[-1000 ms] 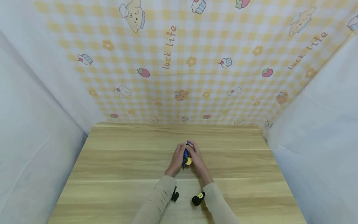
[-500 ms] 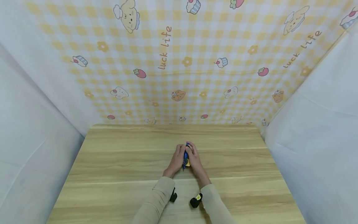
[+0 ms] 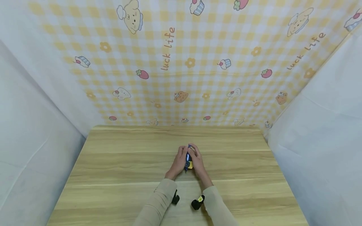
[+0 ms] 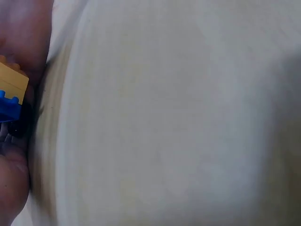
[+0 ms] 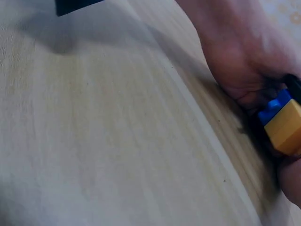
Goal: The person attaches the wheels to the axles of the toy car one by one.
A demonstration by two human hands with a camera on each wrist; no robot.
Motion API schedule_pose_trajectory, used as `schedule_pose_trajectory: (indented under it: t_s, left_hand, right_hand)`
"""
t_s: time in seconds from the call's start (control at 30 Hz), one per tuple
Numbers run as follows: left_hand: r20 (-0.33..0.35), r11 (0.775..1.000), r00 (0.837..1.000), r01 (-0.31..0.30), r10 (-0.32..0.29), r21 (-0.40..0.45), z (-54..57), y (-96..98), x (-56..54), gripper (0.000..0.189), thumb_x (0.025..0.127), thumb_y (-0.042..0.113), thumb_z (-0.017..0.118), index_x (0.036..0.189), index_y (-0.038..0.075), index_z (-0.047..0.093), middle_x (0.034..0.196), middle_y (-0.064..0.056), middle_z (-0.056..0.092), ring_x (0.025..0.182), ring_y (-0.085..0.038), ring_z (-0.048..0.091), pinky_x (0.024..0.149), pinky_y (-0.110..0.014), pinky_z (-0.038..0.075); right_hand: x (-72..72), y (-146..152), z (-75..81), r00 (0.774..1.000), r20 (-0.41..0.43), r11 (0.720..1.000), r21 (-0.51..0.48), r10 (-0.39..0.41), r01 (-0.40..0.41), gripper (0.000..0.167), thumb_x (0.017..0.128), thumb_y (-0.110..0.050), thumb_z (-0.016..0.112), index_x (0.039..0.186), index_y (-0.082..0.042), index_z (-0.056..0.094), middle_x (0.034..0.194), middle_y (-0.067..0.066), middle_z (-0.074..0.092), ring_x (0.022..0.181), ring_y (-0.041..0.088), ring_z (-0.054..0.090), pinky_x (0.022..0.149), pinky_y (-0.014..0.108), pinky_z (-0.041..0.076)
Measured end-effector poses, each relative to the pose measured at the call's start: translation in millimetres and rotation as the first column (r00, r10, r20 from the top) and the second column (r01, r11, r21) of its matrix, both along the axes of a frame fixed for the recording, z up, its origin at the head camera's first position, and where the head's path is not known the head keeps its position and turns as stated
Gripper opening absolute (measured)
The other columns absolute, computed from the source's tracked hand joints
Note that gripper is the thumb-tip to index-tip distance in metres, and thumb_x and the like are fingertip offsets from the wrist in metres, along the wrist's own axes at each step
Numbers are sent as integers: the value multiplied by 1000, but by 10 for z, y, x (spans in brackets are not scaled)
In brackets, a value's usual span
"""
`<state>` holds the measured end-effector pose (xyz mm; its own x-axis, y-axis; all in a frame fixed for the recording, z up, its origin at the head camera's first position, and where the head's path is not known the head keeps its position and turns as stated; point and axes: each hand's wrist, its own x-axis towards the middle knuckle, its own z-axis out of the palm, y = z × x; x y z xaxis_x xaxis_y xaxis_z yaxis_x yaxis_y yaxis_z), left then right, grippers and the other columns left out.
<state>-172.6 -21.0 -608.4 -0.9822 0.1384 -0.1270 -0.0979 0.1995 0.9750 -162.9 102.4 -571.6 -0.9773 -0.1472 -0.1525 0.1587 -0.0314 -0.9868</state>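
Note:
A small toy car built of blocks, with a blue base, a yellow block and black wheels, is held between both hands near the middle of the table. My left hand grips it from the left in the head view. From the other side my right hand grips it, its thumb lying over the top. The hands cover much of the car. In the left wrist view the yellow block and blue studs show at the left edge, with a dark wheel beneath.
The wooden table runs back to a yellow checked cloth with cartoon prints. White sheets hang at the left and right. Black wrist cameras sit near both cuffs.
The head view has shifted slightly, so everything sits a little further left. The car has turned slightly between the hands, showing more of its top. Both hands keep their grip.

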Motion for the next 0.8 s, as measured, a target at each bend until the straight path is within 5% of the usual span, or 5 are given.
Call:
schedule_pose_trajectory:
  t_s: [0.17,0.3,0.43,0.67,0.8]
  left_hand:
    - [100,981,994,-65,47,184,1,-58,-29,57,109,50,18,139,11,47,124,-12,58,105,-19,55,89,-30,45]
    - [260,865,962,-203,88,458,-15,-137,-70,72,107,53,11,142,-1,45,115,-6,65,100,-15,61,83,-25,49]
    - [322,756,941,-282,100,591,-31,-192,-95,75,107,53,10,141,-5,44,103,0,66,95,-13,63,81,-24,51]
    - [329,789,927,-335,180,515,-19,-173,-86,66,108,51,16,152,7,37,148,-15,47,126,-21,49,101,-28,41]
    - [313,825,931,-324,189,464,-27,-142,-84,64,108,52,19,150,8,40,147,-15,47,129,-24,47,105,-32,37]
  right_hand:
    - [48,13,-22,999,-27,999,40,-22,23,51,107,-27,46,150,-1,36,143,25,53,130,33,54,99,23,44]
    - [105,-11,-50,993,-104,999,20,50,-49,51,106,-15,47,150,6,31,145,28,48,136,39,46,101,19,42]
    - [139,-88,-140,979,-170,989,113,117,-98,60,98,-13,63,149,2,35,146,21,49,134,31,48,104,20,42]
    - [235,-145,-43,945,-276,936,343,175,-73,66,91,-13,73,147,2,40,148,20,47,141,35,44,116,50,34]
    - [228,-191,-209,919,-375,931,363,123,23,58,90,-8,73,141,1,48,144,22,51,136,39,48,112,50,39]
